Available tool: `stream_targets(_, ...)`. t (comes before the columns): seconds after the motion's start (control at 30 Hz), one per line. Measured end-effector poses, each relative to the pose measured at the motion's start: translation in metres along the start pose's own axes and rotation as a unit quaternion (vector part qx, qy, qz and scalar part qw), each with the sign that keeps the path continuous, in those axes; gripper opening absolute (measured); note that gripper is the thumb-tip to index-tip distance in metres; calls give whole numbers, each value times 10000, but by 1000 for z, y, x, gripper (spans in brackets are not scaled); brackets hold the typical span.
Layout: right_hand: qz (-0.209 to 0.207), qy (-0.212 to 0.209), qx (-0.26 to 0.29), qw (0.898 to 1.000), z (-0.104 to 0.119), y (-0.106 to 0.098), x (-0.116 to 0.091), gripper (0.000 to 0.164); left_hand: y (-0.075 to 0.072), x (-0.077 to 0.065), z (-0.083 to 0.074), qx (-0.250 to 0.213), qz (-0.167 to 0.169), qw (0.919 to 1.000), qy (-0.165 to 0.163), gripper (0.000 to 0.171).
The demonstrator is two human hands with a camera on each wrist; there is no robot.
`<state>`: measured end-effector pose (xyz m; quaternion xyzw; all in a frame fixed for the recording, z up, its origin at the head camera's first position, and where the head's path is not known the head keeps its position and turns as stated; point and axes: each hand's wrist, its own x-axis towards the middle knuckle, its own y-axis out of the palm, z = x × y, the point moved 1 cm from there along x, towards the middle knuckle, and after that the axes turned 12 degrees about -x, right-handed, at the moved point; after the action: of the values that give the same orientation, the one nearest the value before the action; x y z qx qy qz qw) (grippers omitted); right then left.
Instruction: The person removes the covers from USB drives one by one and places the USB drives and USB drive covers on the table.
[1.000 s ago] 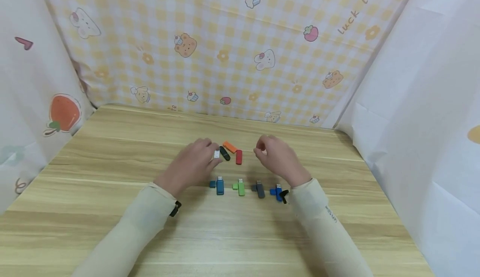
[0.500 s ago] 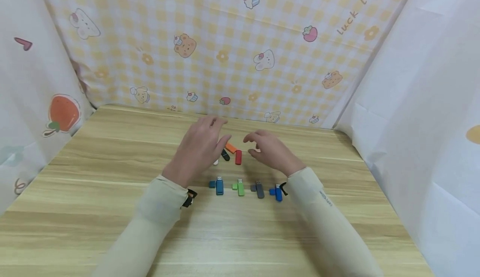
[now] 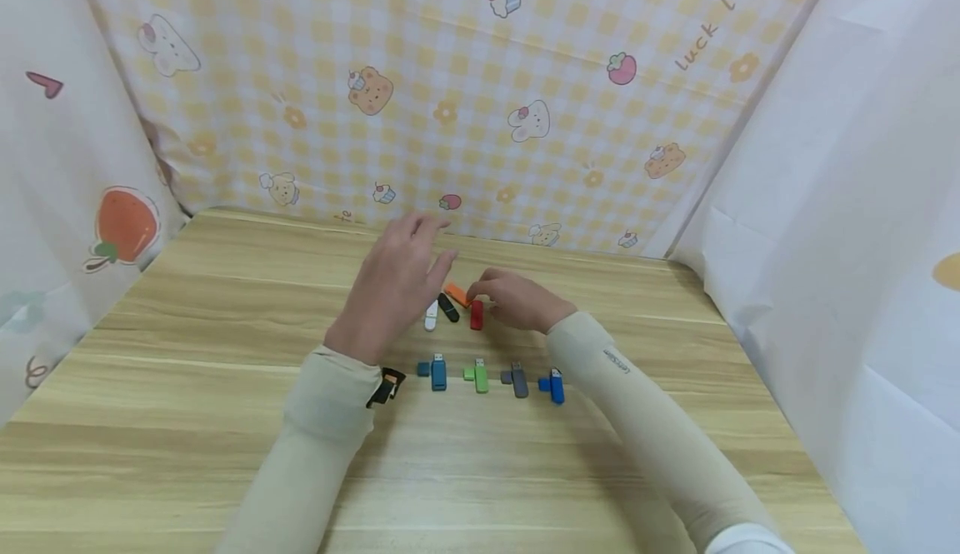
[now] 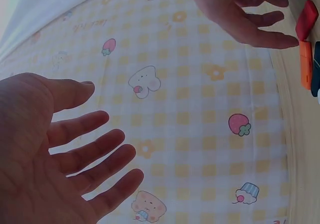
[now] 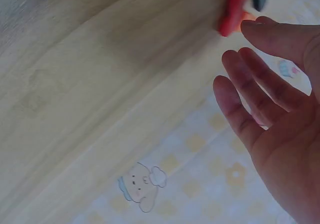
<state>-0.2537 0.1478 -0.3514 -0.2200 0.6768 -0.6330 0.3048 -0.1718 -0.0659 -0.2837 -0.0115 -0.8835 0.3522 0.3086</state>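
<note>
On my head feed, the right hand [image 3: 517,300], fingers loosely curved and apart, reaches over a red, oblong, plastic-looking stick [image 3: 477,316] and an orange, oblong, plastic-looking stick [image 3: 457,294] on the pale wood-grain table [image 3: 150,421] (whether it touches either, I can't tell). I see the left hand [image 3: 393,279] holding nothing, fingers spread.

The right sleeve [image 3: 660,437] is beige and close-fitting, with small dark lettering [image 3: 617,361] near its wrist end and white fabric [image 3: 746,541] at its upper end. The left sleeve [image 3: 303,454], also beige, carries a black fitting [image 3: 379,396] with an orange patch [image 3: 390,378], facing the right sleeve. The hands [image 3: 392,287] are bare.
</note>
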Motion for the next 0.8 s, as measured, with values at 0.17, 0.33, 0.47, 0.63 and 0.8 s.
stream_targets(0.17,120,-59,112,9998,-4,10,6,29,-1,-1,3,-42,56,9999,-107,44)
stream_targets(0.33,121,-64,-72,9999,-6,18,9,27,-2,-1,5,-12,66,9998,-211,44)
stream_targets(0.47,223,55,-216,9995,-6,19,10,26,-2,0,5,6,101,9996,-252,44)
stream_targets(0.63,240,25,-439,9987,-6,17,9,21,-3,0,6,56,119,9996,-262,44)
stream_targets(0.8,188,32,-705,9973,-6,13,5,13,-5,-1,9,115,170,9993,-309,44)
